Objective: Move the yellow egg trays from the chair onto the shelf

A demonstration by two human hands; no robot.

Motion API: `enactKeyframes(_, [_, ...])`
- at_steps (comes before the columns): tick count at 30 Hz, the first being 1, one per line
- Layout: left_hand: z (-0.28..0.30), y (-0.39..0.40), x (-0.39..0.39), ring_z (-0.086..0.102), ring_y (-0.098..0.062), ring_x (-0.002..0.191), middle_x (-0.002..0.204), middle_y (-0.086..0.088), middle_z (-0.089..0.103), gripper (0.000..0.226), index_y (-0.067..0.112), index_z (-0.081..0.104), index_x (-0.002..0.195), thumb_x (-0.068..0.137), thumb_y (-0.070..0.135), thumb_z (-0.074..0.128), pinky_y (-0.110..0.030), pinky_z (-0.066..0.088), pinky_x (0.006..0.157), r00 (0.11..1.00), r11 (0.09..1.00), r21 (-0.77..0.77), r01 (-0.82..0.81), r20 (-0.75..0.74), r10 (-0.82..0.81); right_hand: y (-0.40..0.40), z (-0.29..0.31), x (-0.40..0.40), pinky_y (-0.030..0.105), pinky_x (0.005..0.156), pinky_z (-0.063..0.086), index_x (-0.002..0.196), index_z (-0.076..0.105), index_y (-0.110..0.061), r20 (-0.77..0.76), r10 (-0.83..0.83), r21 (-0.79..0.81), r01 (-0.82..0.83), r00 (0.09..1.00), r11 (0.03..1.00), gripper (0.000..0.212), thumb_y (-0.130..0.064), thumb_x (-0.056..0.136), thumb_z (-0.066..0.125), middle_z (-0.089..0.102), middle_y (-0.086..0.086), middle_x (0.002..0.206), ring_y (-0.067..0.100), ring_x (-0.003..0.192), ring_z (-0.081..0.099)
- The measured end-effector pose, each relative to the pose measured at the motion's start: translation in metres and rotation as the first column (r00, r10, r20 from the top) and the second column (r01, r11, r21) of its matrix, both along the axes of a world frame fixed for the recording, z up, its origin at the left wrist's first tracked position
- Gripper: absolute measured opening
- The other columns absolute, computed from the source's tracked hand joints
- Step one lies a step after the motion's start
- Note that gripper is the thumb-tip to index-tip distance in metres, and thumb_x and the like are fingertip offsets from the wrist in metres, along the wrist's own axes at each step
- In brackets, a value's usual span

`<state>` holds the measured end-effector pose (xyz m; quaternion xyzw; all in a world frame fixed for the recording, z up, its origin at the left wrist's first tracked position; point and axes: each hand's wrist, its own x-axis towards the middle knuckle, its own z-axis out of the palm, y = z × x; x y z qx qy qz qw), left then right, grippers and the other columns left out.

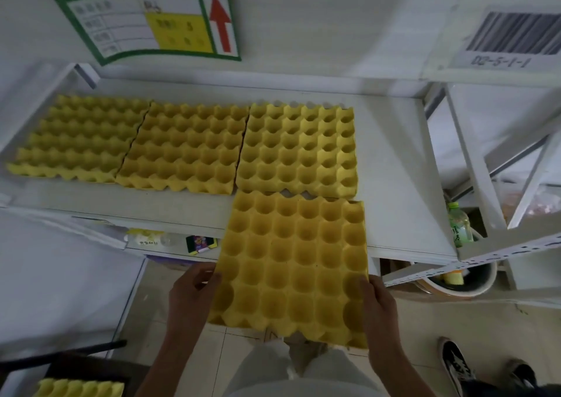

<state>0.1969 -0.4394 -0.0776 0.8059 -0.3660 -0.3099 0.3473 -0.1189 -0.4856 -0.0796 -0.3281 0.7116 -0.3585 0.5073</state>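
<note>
Head view: egg tray [291, 263] held between left hand [191, 287] and right hand [378, 308].

I'm in a stockroom: a white metal storage shelf [394, 141] carries a barcode location label [513, 38] at two o'clock and a green-bordered stock card [145, 20] at eleven.

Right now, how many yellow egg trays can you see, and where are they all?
Egg trays on the shelf: 3
Egg tray held in the hands: 1, left hand, right hand
Egg trays at the bottom left corner: 1 stack, number hidden
Total in plain view: 5
</note>
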Motion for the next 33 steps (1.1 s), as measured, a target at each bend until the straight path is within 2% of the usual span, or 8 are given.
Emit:
enactKeyframes(2, [-0.001,-0.014,0.004,0.073,-0.009,0.082,0.085,0.013,0.076,0.015,0.039,0.069,0.094,0.093,0.024,0.072,-0.036,0.06,0.073,1.0,0.999,-0.037,0.017,0.004,-0.016,-0.013,-0.001,0.002,0.035,0.067,0.049,0.083,0.069,-0.036,-0.027,-0.025,-0.026,0.025,0.999,0.999,0.024,-0.025,0.101,0.058,0.07,-0.011,0.077,0.02,0.079,0.063])
enactKeyframes(6, [-0.004,-0.039,0.006,0.068,0.008,0.078,0.081,0.022,0.074,0.025,0.047,0.066,0.088,0.09,0.023,0.074,-0.022,0.052,0.064,1.0,0.996,-0.086,0.027,-0.003,-0.028,-0.044,-0.002,0.001,0.033,0.065,0.049,0.088,0.069,-0.032,-0.093,-0.027,-0.055,0.022,0.995,0.998,0.016,-0.029,0.1,0.06,0.069,-0.011,0.079,0.017,0.08,0.063])
enactKeyframes(9, [-0.006,-0.056,0.003,0.067,0.01,0.081,0.085,0.029,0.072,0.012,0.039,0.07,0.091,0.091,0.028,0.074,-0.021,0.049,0.064,0.998,0.995,-0.099,0.016,-0.054,-0.022,-0.063,0.001,-0.002,0.03,0.061,0.045,0.099,0.069,-0.029,-0.14,-0.016,-0.066,0.007,0.99,0.998,0.01,-0.032,0.099,0.059,0.07,-0.01,0.087,0.014,0.083,0.064])
enactKeyframes(15, [-0.012,-0.102,0.004,0.066,0.013,0.08,0.077,0.025,0.071,0.006,0.031,0.072,0.093,0.089,0.029,0.076,-0.006,0.044,0.059,0.998,0.986,-0.156,0.06,0.038,-0.055,-0.108,-0.001,0.001,0.028,0.064,0.044,0.103,0.07,-0.019,-0.305,0.034,-0.097,-0.066,0.952,0.993,0.017,-0.029,0.098,0.058,0.07,-0.001,0.09,0.019,0.085,0.063])
enactKeyframes(18, [-0.016,-0.113,0.007,0.066,0.011,0.076,0.075,0.02,0.071,0.005,0.029,0.072,0.088,0.088,0.03,0.077,-0.01,0.043,0.059,0.996,0.988,-0.145,0.05,0.075,-0.04,-0.12,-0.004,0.006,0.041,0.074,0.056,0.103,0.069,-0.012,-0.355,0.036,-0.115,-0.082,0.934,0.99,0.018,-0.025,0.099,0.057,0.07,0.006,0.092,0.028,0.088,0.065])
enactKeyframes(21, [-0.023,-0.109,0.012,0.068,0.01,0.079,0.079,0.02,0.073,0.005,0.029,0.073,0.091,0.089,0.03,0.076,-0.011,0.046,0.063,0.997,0.986,-0.159,0.057,0.063,-0.048,-0.114,-0.011,0.01,0.049,0.082,0.06,0.116,0.064,-0.016,-0.359,0.025,-0.134,-0.079,0.933,0.988,0.019,-0.025,0.101,0.055,0.07,0.006,0.101,0.028,0.093,0.067])
enactKeyframes(27, [-0.022,-0.11,0.013,0.065,0.015,0.08,0.08,0.022,0.07,0.005,0.022,0.076,0.092,0.089,0.026,0.077,0.001,0.042,0.065,0.995,0.981,-0.186,0.055,0.092,-0.038,-0.11,-0.013,0.018,0.052,0.077,0.062,0.122,0.055,-0.027,-0.361,-0.032,-0.2,-0.044,0.932,0.979,0.021,-0.027,0.101,0.056,0.072,0.005,0.101,0.027,0.091,0.069])
enactKeyframes(33, [-0.023,-0.11,0.013,0.066,0.008,0.077,0.08,0.017,0.071,0.012,0.019,0.079,0.096,0.091,0.03,0.075,-0.007,0.043,0.068,0.988,0.975,-0.203,0.087,0.146,-0.058,-0.111,-0.018,0.018,0.046,0.073,0.062,0.116,0.055,-0.028,-0.415,-0.024,-0.21,-0.07,0.91,0.975,0.015,-0.03,0.101,0.054,0.072,0.0,0.097,0.023,0.086,0.069])
